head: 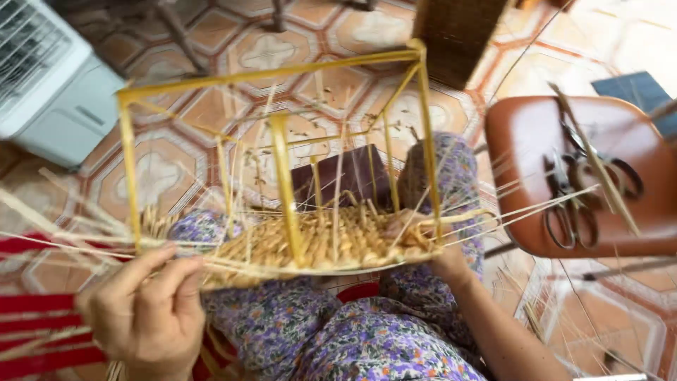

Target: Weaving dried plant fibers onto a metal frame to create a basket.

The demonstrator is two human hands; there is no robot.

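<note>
Head view: weave [317, 243] on frame [282, 169], bottom band only.
Lower rows woven, uprights bare above; most height left. Frame rests on lap. Left hand [144, 310] grip clenched on straw strands [84, 243]; right hand [441, 257] mostly hidden behind weave, grip state unclear. Count: one frame, two scissors [575, 197] on chair [522, 141].

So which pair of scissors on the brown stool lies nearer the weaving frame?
The pair on the left, lying closer to the stool's inner edge; the other pair sits further right, toward the stool's far side.
</note>
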